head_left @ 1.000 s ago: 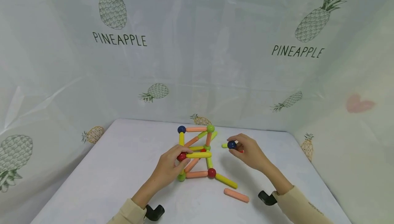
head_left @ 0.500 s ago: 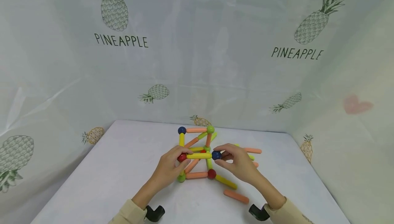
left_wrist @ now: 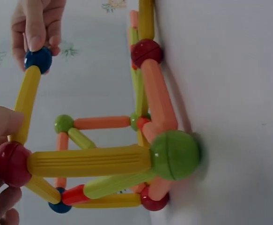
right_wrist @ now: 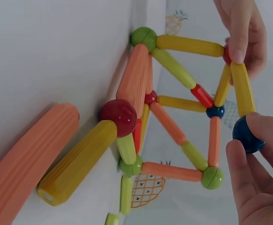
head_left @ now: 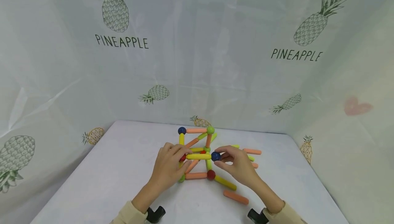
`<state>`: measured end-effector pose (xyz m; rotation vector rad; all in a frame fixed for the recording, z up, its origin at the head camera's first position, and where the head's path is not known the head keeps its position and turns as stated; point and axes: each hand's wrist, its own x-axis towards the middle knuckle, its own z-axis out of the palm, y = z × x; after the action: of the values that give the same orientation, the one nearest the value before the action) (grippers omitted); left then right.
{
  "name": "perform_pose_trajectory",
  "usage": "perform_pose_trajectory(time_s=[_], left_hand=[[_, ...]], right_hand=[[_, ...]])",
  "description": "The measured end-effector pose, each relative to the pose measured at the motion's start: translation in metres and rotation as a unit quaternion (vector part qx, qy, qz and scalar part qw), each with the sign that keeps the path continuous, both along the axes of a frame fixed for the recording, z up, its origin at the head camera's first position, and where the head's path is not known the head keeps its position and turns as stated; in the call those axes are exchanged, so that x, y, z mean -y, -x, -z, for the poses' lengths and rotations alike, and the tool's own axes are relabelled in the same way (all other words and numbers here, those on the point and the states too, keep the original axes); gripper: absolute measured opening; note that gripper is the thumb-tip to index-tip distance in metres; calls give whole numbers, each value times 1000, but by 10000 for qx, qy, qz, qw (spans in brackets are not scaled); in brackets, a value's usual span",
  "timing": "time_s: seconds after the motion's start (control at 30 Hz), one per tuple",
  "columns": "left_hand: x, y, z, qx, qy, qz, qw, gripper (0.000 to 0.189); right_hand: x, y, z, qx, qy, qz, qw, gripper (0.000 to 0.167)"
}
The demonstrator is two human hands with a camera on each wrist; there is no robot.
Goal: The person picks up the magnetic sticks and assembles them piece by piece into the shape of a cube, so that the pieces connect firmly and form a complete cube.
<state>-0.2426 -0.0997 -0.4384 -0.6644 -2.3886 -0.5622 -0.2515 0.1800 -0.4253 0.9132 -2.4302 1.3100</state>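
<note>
A frame of coloured sticks joined by balls stands on the table, its near green ball (left_wrist: 176, 155) at the bottom. My left hand (head_left: 169, 164) holds the red ball (left_wrist: 13, 164) at the frame's upper near-left corner, a fingertip resting along the yellow stick (head_left: 198, 156). That stick reaches out level to the right from the red ball. At its right end my right hand (head_left: 238, 164) pinches a dark blue ball (right_wrist: 247, 136) between thumb and fingers, the ball touching the stick. Below, a lower red ball (right_wrist: 119, 118) carries another yellow stick (right_wrist: 80, 161) lying outward.
A loose orange stick (head_left: 236, 197) lies at the front right of the white table (head_left: 123, 183). Behind my right hand lie several more sticks, among them an orange stick (head_left: 252, 151). A pineapple-print cloth (head_left: 212, 63) hangs behind and at the sides.
My right hand has come left from the loose sticks with the blue ball and brought it against the yellow stick's end. My left-hand fingers have shifted over the red ball.
</note>
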Motion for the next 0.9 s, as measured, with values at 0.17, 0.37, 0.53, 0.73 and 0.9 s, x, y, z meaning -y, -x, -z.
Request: perform_pose_trajectory(time_s=[0.17,0.37,0.53,0.73,0.9], left_hand=[[-6,7,-10,-84,258,519,9983,27],[-22,17,-26,361,555,1134,9913,28],[-37,23,-30,499,638,1349,9876,32],[-45,25,-27,273,400,1182,9918,28],[-47,23,-25,270,257,1021,9941,25]], right_hand=[[0,-2,1,79,114,73,9999,35],[0,-4,2,210,339,-12,9992,38],[5,-11,-5,212,520,-16,9984,41],[11,-23,-20,254,583,2,9980,40],[2,-14,-6,169,423,37,9990,42]])
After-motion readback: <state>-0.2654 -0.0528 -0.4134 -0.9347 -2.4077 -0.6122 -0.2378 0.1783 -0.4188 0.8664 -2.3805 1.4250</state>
